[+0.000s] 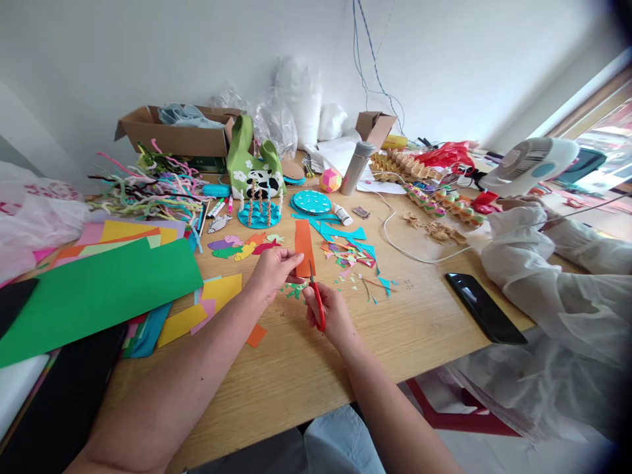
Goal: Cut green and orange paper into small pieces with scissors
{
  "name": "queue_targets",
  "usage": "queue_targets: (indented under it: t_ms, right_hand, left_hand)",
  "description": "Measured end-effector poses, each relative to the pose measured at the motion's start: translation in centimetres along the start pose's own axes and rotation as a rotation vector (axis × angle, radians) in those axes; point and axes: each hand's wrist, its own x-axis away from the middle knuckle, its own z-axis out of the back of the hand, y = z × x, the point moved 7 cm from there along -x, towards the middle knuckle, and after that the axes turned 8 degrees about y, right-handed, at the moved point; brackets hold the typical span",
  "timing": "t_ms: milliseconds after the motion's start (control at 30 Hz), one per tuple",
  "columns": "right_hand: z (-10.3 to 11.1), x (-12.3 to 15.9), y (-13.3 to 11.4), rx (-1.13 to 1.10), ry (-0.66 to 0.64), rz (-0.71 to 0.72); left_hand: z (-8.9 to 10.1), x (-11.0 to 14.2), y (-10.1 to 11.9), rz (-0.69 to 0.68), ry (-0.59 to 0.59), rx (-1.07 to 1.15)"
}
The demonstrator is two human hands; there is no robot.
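An orange paper strip [305, 240] stands upright over the table, pinched at its lower left edge by my left hand [276, 270]. Red-handled scissors [318, 306] are gripped in my right hand [332, 313], with their blades at the strip's lower end; whether they are cutting into it I cannot tell. Small green paper scraps [295, 289] lie beneath my hands. An orange paper piece [256, 336] rests below my left wrist. Colourful paper fish [247, 245] lie behind my left hand, and mixed paper offcuts [348, 253] are to the right of the strip.
Coloured sheets [108, 289] are stacked at left, near pipe cleaners [148, 184]. A grey bottle [356, 170], glue bottle [342, 214] and blue discs [311, 203] stand farther back. A phone [484, 308] and white cable [419, 259] lie at right, where another person's white sleeve [518, 243] reaches in.
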Motion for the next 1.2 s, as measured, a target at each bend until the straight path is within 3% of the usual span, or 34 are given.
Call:
queue_targets:
  t_ms: [367, 1200]
  right_hand:
    - [0.0, -0.02, 0.05, -0.058, -0.013, 0.005]
    - [0.1, -0.09, 0.23, -0.064, 0.007, 0.0]
  left_hand:
    - [-0.09, 0.22, -0.08, 0.018, 0.047, -0.097]
    - [-0.34, 0.47, -0.28, 0.067, 0.038, -0.092]
